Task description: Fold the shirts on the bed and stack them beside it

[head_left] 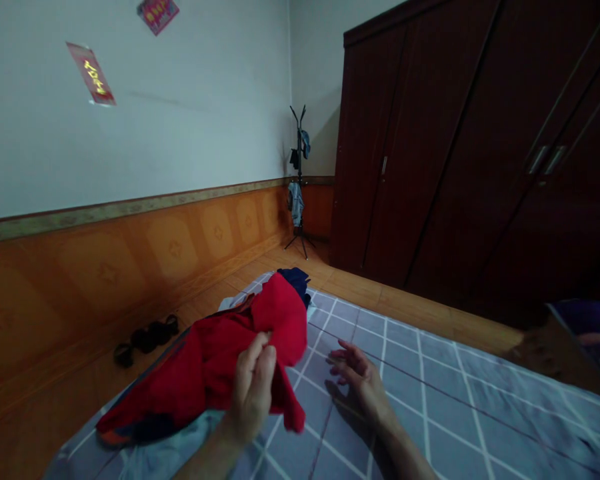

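My left hand [254,383] is closed with its fingers pinched on a red garment [225,350], lifting part of the cloth above the bed. The garment has dark blue and orange parts along its left edge; its exact kind is not clear. A corner of it hangs down beside the hand. To the right, my right hand [357,377] hovers just over the checked bed sheet [405,393], fingers loosely curled and apart, holding nothing. Behind the red cloth lies a dark blue garment [295,279], and pale blue cloth [173,447] shows underneath.
A dark wooden wardrobe [420,153] stands along the right. In the far corner is a coat rack [299,167] hung with a few items. Black shoes or sandals [147,337] lie on the floor at left. A box [555,347] with purple cloth sits at the right.
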The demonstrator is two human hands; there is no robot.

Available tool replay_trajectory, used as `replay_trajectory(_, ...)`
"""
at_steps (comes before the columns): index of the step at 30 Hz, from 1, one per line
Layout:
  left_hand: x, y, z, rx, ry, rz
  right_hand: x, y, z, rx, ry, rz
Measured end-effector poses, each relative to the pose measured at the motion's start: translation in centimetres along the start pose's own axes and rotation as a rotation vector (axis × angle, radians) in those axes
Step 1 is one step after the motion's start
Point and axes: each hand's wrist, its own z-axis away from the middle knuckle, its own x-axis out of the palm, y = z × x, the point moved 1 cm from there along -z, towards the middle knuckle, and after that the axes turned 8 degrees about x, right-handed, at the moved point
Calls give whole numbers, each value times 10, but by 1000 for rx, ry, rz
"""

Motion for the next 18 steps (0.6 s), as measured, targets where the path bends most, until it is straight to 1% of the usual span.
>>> replay_trajectory(1, 8, 7, 13, -19, -122, 29, 2, 0, 2, 7, -66, -40)
replay_trajectory(3, 29, 14, 36, -33, -471, 77, 7, 0, 6, 7, -201, -120)
replay_trajectory(5, 48, 11, 56, -38, -801, 108, 11, 1, 8, -1, -294, -158)
replay_trajectory(6, 56, 6, 65, -39, -927, 113, 11, 1, 9, 5, -311, -159)
replay_trajectory(7, 61, 1, 72, -39, -1021, 109, 11, 1, 9, 14, -313, -154)
replay_trajectory(8, 65, -5, 78, -40, -1085, 101, 11, 1, 9, 22, -315, -148)
replay_trajectory(10, 66, -14, 86, -43, -1164, 95, 9, 2, 8, 21, -324, -138)
replay_trajectory(11, 64, -16, 87, -42, -1189, 106, 8, 2, 7, 6, -328, -129)
replay_trajectory(13, 56, -12, 84, -30, -1228, 153, 8, 3, 8, -52, -328, -66)
replay_trajectory(15, 44, -1, 79, -22, -1239, 226, 9, 4, 9, -143, -290, 67)
replay_trajectory(18, 25, 13, 74, -82, -1165, 362, 14, 5, 12, -278, -226, 226)
